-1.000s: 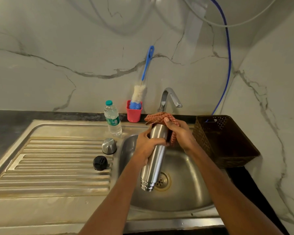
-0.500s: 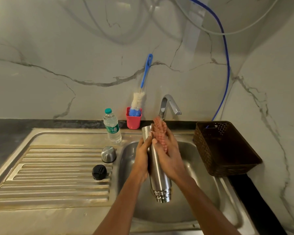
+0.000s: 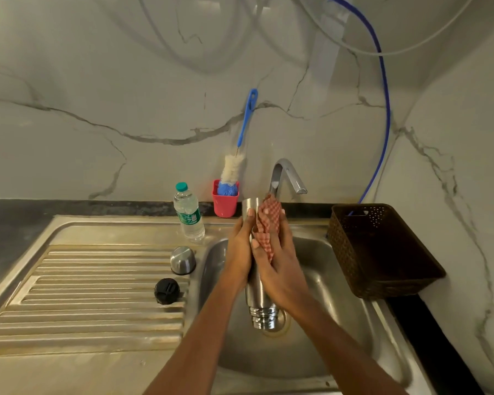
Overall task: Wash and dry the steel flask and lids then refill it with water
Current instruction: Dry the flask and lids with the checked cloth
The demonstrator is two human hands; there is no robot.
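1. Head view: the steel flask [image 3: 257,299] is held mouth-down over the sink basin [image 3: 341,295].
2. The left hand [image 3: 240,252] grips the flask's body. The right hand [image 3: 281,270] clasps a red checked cloth [image 3: 270,220] against it.
3. The steel lid [image 3: 183,260] and black lid [image 3: 167,290] sit on the draining board [image 3: 97,280], near its basin-side edge.

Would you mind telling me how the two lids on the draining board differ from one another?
The steel lid is shiny bare metal; the black lid is matt and dark. The steel lid is a taller dome; the black lid is lower and flatter. The steel lid sits farther back, nearer the water bottle; the black lid lies nearer the person. Both are round and rest on the draining board.
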